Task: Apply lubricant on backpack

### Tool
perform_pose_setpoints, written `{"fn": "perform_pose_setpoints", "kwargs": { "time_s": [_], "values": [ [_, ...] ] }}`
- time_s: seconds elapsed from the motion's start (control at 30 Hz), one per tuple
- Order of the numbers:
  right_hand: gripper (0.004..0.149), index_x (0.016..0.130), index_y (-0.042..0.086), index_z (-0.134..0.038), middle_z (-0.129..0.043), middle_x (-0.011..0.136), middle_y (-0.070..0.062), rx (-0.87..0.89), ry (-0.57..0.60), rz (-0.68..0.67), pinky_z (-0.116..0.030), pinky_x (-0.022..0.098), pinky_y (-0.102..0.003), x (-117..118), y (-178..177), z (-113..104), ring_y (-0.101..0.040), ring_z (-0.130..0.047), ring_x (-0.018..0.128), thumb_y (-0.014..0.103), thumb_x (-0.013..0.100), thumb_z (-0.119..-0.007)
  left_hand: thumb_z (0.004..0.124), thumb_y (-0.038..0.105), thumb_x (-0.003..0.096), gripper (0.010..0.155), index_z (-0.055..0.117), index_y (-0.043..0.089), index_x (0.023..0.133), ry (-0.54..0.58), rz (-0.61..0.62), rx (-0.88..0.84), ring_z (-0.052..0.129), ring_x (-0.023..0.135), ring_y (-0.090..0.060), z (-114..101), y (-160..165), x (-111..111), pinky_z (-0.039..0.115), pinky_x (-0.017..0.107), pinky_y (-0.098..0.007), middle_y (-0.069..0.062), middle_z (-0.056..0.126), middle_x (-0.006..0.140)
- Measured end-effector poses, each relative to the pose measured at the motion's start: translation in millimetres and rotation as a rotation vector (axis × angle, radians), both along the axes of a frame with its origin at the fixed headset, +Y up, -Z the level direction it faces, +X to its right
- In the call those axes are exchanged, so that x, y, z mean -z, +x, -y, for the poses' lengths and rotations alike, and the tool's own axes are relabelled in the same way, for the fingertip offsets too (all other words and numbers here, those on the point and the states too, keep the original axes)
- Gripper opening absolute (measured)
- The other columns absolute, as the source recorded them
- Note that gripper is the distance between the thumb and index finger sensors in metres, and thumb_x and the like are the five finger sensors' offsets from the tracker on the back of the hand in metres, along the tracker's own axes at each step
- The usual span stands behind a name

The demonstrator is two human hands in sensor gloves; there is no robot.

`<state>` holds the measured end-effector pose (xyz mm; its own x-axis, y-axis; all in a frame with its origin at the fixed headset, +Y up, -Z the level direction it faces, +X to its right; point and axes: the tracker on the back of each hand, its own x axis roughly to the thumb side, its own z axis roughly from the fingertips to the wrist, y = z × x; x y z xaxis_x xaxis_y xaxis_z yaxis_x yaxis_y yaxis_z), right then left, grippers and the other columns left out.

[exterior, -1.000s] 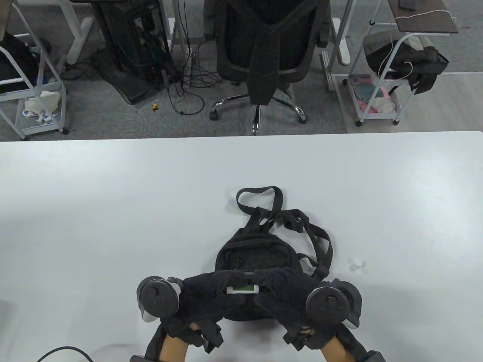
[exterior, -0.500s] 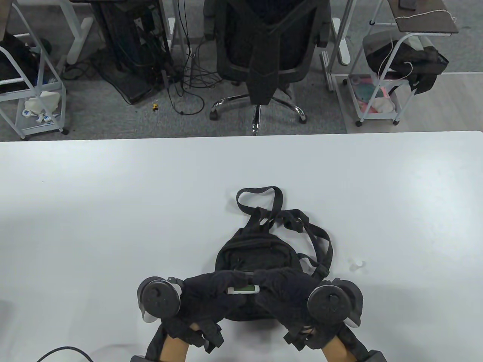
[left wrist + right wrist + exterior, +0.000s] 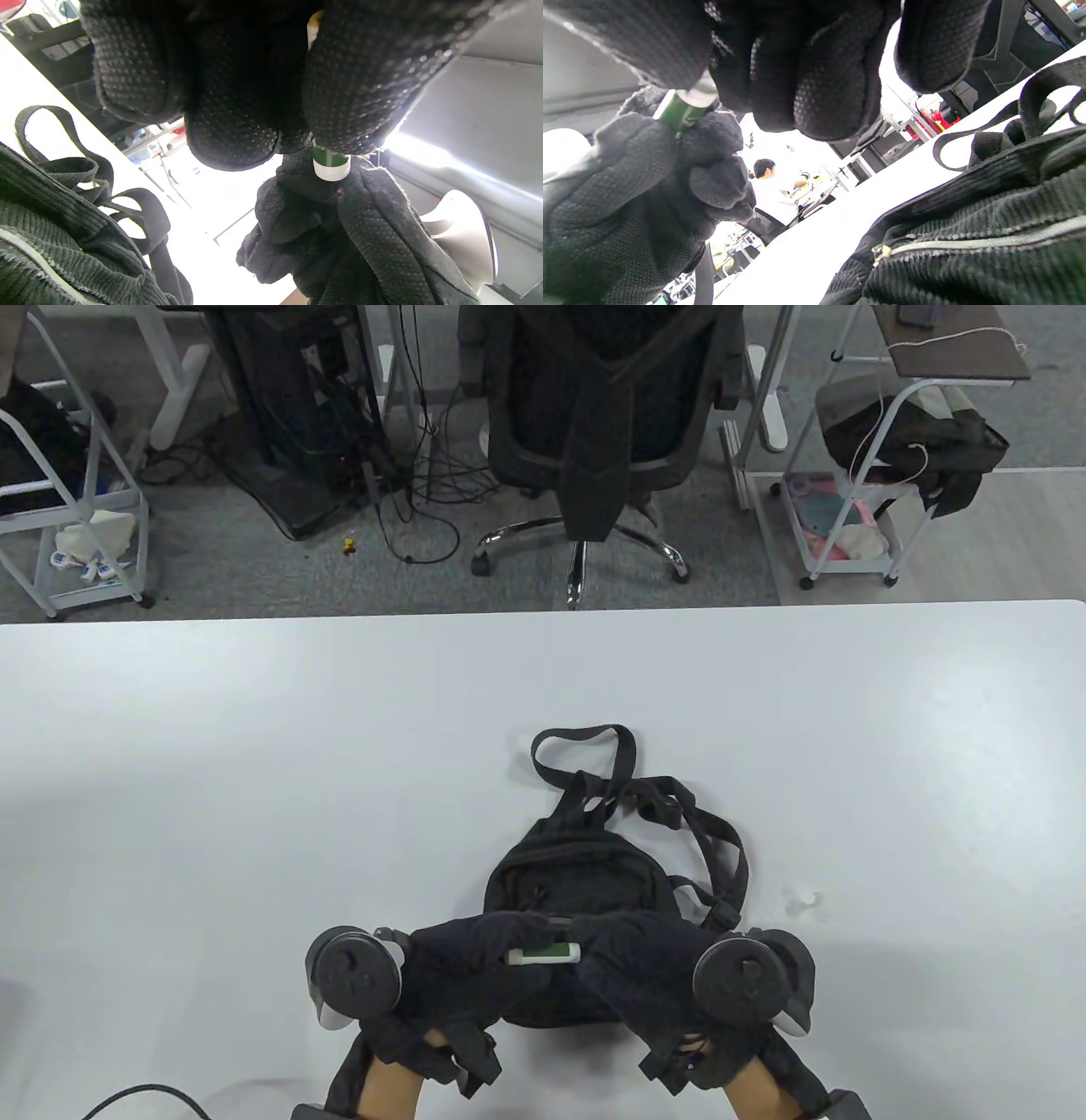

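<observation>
— Both hands meet over the near end of the backpack point(image 3: 581, 891); our left hand point(image 3: 462, 971) and right hand point(image 3: 640, 971) each grip an end of the lubricant tube point(image 3: 545, 954), which lies crosswise between them just above the bag.

— What do we see of the surface and room?

— We see a wide white counter point(image 3: 254, 746), smooth and matte, with soft patches of glare; a small white cap point(image 3: 801, 899) sits on it just beside the bag's right side; beyond the far edge lies grey carpet, a black mesh office chair point(image 3: 598, 415) on a chrome star base, tangled cables, and white wire carts point(image 3: 72, 500) at either side.

— And the materials?

— The backpack is small, black and ribbed like corduroy in the wrist views, with a pale zipper line point(image 3: 971, 243) across it; its flat webbing straps point(image 3: 585, 755) loop away toward the chair; the gloves are black knit, dotted with fine grip nubs; the tube is slim, green-labelled with a white end point(image 3: 331, 167); round black trackers point(image 3: 356, 976) ride the backs of both hands.
</observation>
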<state>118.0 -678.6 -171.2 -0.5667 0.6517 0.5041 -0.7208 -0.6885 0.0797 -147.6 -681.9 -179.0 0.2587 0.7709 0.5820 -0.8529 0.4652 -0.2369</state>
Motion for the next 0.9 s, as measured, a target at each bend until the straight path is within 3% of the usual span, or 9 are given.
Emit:
{"fn": "perform_pose_setpoints", "kwargs": {
  "time_s": [0.2, 0.43, 0.67, 0.8, 0.9],
  "values": [
    [0.054, 0.092, 0.035, -0.077, -0.091, 0.084, 0.005, -0.016, 0.034, 0.023, -0.079, 0.06, -0.051, -1.7, -0.1, -1.4, -0.016, -0.104, 0.063, 0.052, 0.043, -0.092, 0.104, 0.036, 0.0372, 0.052, 0.09, 0.016, 0.083, -0.005, -0.002, -0.001, 0.114, 0.049, -0.028, 0.3, -0.8, 0.5, 0.098, 0.045, -0.048, -0.005, 0.103, 0.073],
    [0.045, 0.088, 0.034, -0.082, -0.094, 0.08, 0.003, 0.007, -0.013, -0.002, -0.079, 0.059, -0.052, 1.8, 0.7, 2.4, -0.018, -0.105, 0.059, 0.053, 0.048, -0.079, 0.104, 0.036, 0.0371, 0.052, 0.09, 0.016, 0.083, -0.002, -0.001, 0.002, 0.114, 0.049, -0.028, 0.7, 0.2, 0.0, 0.098, 0.045, -0.048, -0.005, 0.103, 0.073],
    [0.053, 0.092, 0.035, -0.077, -0.09, 0.084, 0.004, -0.012, 0.013, 0.006, -0.079, 0.06, -0.052, -0.1, -0.5, 1.1, -0.017, -0.104, 0.063, 0.054, 0.043, -0.09, 0.104, 0.036, 0.037, 0.052, 0.091, 0.017, 0.083, -0.002, 0.002, 0.002, 0.114, 0.049, -0.028, 0.5, 0.4, -0.3, 0.098, 0.045, -0.048, -0.005, 0.103, 0.073],
    [0.047, 0.087, 0.031, -0.084, -0.096, 0.077, 0.002, 0.005, -0.032, -0.029, -0.079, 0.059, -0.054, 1.4, -2.6, 4.0, -0.019, -0.106, 0.056, 0.055, 0.048, -0.076, 0.104, 0.036, 0.0371, 0.052, 0.09, 0.016, 0.083, -0.004, 0.01, -0.004, 0.115, 0.049, -0.028, 0.6, 0.7, -0.4, 0.098, 0.045, -0.048, -0.005, 0.103, 0.073],
    [0.054, 0.092, 0.031, -0.079, -0.092, 0.083, 0.001, -0.021, -0.015, -0.013, -0.078, 0.059, -0.053, 1.4, -3.3, 4.6, -0.02, -0.105, 0.061, 0.059, 0.046, -0.078, 0.104, 0.036, 0.0371, 0.051, 0.091, 0.016, 0.083, -0.003, 0.004, -0.002, 0.114, 0.049, -0.028, 0.5, -0.2, -0.2, 0.098, 0.045, -0.048, -0.005, 0.103, 0.073]
  ]
}}
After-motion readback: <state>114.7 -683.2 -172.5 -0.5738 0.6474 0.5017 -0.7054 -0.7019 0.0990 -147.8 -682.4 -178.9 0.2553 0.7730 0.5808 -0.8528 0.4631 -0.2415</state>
